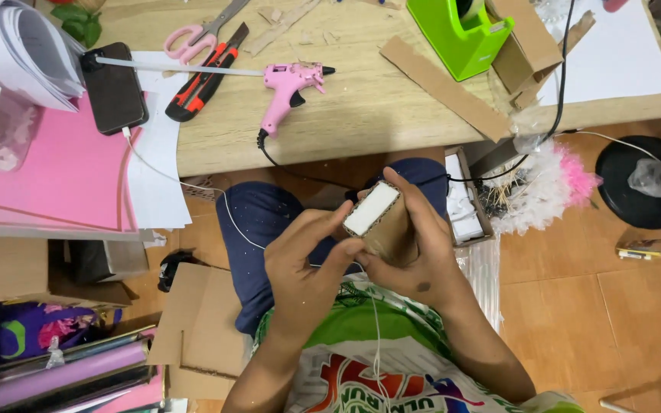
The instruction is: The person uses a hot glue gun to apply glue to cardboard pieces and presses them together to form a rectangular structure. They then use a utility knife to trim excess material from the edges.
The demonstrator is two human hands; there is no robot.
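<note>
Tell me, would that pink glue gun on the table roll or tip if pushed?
The pink glue gun lies flat on its side, so it would probably slide, not roll. Its black cord hangs over the table edge and might drag it.

phone (115, 89) lying dark-screened, black, on table's left by pink sheets | small cardboard box (382, 219) with white face sitting between both hands | open cardboard box (467, 200) with white contents standing under table edge

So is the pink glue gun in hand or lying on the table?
Lying on the table: the pink glue gun rests on its side on the wooden tabletop, while both hands hold a small cardboard piece.
</note>
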